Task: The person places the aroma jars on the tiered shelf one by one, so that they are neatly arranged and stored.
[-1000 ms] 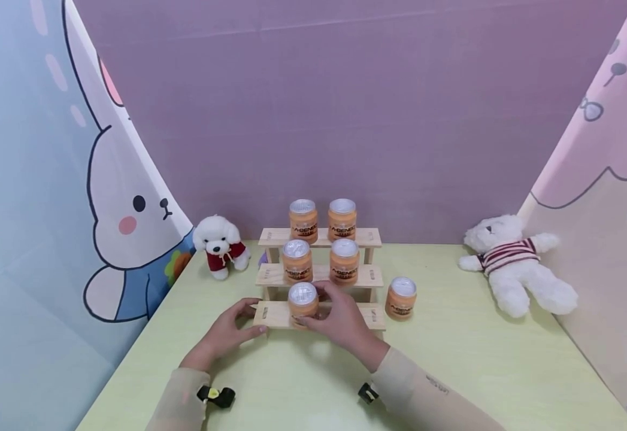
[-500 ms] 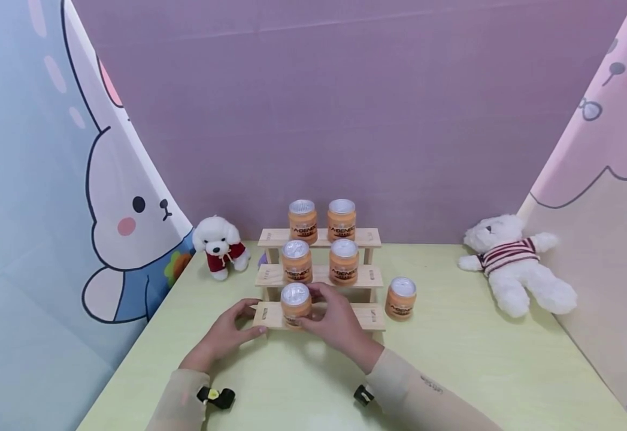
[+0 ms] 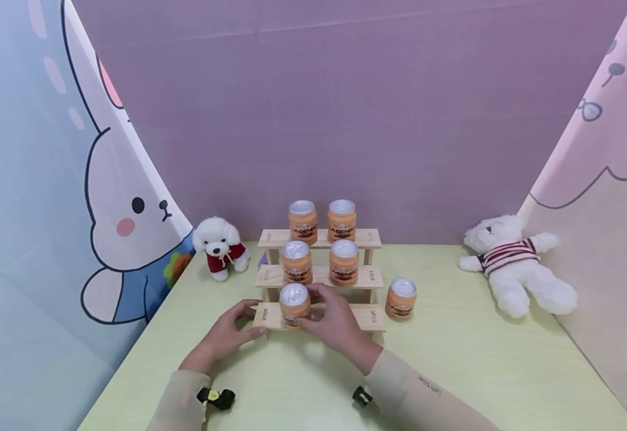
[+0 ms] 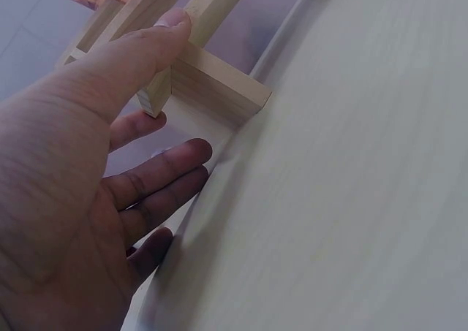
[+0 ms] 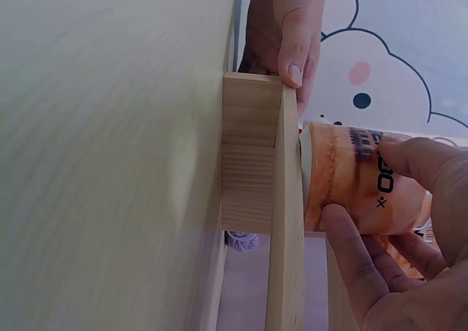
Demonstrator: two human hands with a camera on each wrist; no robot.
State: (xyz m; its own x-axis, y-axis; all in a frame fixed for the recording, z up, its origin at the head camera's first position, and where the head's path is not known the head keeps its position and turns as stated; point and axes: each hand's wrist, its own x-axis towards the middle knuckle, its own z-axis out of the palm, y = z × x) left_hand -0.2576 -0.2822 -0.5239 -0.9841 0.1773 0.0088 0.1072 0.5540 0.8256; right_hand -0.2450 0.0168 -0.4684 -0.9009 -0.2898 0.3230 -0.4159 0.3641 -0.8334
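Observation:
A three-step wooden display stand [image 3: 350, 318] stands on the table, orange cans with silver lids on its steps. My left hand [image 3: 225, 333] pinches the left end of the lowest step, thumb at the front edge and index finger behind; in the left wrist view its other fingers [image 4: 157, 174] stretch out beside the stand's leg. On that same step sits an upright can [image 3: 294, 310], left of the middle. My right hand [image 3: 339, 323] grips this can from its right side, and the right wrist view shows thumb and fingers around its body, the base at the board.
Two cans stand on the middle step, one of them a can [image 3: 344, 263] at right, and two on the top, including a can [image 3: 303, 224]. A loose can [image 3: 401, 299] is right of the stand. Plush dog [image 3: 220, 245] at left; plush bear [image 3: 515, 263] at right.
The right hand has slid the can a little to the left along the lowest step, most of it in the first half second. My left hand stays in place.

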